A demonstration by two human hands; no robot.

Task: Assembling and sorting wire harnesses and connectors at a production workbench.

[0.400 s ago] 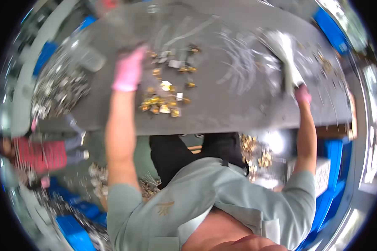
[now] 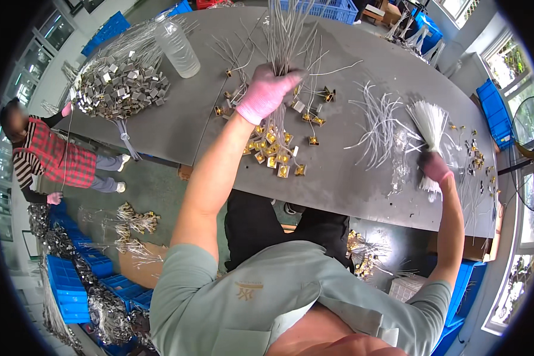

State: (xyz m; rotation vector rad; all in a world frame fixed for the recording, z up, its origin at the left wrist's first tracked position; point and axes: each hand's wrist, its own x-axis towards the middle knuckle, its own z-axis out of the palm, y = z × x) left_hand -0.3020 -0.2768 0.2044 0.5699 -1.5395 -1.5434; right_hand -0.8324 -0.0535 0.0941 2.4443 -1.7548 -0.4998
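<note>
A bundle of grey wires (image 2: 283, 37) is over the middle of the counter (image 2: 332, 185), gripped in the closed left hand (image 2: 266, 94); the wires fan out beyond the fist and run below it toward a cluster of gold-coloured pieces (image 2: 272, 151). The right hand (image 2: 435, 166) is closed around a sheaf of white strands (image 2: 428, 123), whose short ends poke out below the fist. Between the two hands lies a loose heap of grey strands (image 2: 377, 127). Farther left, a clear bottle (image 2: 178, 50) is beside a mass of silver blocks (image 2: 118, 88) on wires. A co-worker (image 2: 62, 157) in a red checked apron (image 2: 77, 167) is left of the counter
</note>
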